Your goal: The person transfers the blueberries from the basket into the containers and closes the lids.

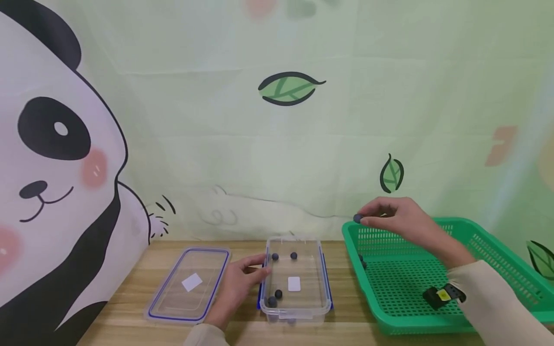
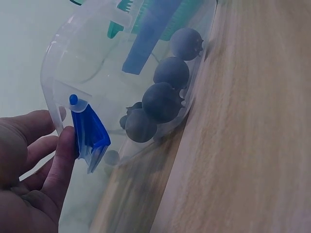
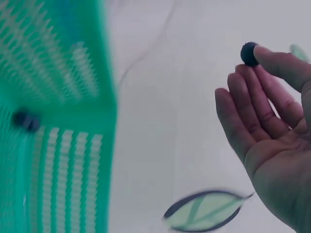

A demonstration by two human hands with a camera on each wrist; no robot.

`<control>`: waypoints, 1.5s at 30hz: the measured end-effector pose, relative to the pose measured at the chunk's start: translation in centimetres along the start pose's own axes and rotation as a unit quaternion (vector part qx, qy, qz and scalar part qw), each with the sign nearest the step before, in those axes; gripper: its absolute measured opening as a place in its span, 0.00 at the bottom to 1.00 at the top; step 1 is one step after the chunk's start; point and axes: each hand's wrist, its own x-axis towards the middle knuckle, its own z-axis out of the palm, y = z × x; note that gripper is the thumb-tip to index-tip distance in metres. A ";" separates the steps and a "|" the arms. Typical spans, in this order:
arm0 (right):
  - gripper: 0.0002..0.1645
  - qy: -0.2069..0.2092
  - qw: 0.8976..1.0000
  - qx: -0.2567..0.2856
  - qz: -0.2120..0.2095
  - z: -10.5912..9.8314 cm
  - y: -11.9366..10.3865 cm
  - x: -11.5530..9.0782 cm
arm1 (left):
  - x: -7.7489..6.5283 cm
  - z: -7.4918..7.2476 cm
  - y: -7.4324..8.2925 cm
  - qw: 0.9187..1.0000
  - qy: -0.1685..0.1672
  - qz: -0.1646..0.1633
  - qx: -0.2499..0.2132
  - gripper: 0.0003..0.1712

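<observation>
Between thumb and fingertips, my right hand (image 1: 400,216) pinches a blueberry (image 1: 358,218) above the left back corner of the green basket (image 1: 368,288). The right wrist view shows the same blueberry (image 3: 249,54) at the fingertips. My left hand (image 1: 240,283) grips the left wall of a clear plastic container (image 1: 307,269), fingers by its hanging blue latch (image 2: 90,131). Several blueberries (image 2: 163,102) lie on the container's bottom, seen through its wall. Two more blueberries (image 1: 362,263) sit at the basket's left side, partly hidden by the rim.
Left of the container, its clear lid (image 1: 173,298) with a blue seal lies flat on the wooden table (image 1: 134,293). A green backdrop (image 1: 195,120) with a panda and leaves hangs behind. A wrist camera (image 1: 443,295) is strapped below the right sleeve.
</observation>
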 end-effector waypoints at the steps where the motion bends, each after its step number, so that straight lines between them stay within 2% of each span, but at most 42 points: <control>1: 0.16 0.003 1.000 0.009 -0.001 0.3 -0.6 -0.1 | 0.0 0.0 0.0 1.000 0.000 0.000 -0.001 0.23; 7: 0.14 0.025 0.999 0.041 -0.008 2.6 -3.4 -0.8 | 0.0 0.0 0.1 1.000 0.003 -0.001 0.003 0.22; 12: 0.12 0.034 0.997 0.060 -0.025 5.2 -4.6 -1.5 | -0.1 0.0 0.1 1.000 0.001 0.000 -0.003 0.22; 24: 0.12 0.005 0.995 0.099 -0.031 9.8 -4.3 -2.0 | 0.0 0.0 0.0 1.000 -0.001 0.001 -0.014 0.23; 30: 0.11 -0.006 0.994 0.108 -0.034 10.9 -3.6 -1.9 | 0.0 0.0 0.0 1.000 -0.002 0.000 -0.015 0.24; 40: 0.11 -0.012 0.994 0.110 -0.023 11.6 -3.0 -1.3 | 0.0 0.0 0.1 1.000 0.006 -0.003 -0.009 0.24; 45: 0.10 -0.026 0.992 0.115 -0.032 12.1 -3.0 -1.1 | 0.0 0.0 0.1 1.000 0.006 -0.001 -0.006 0.24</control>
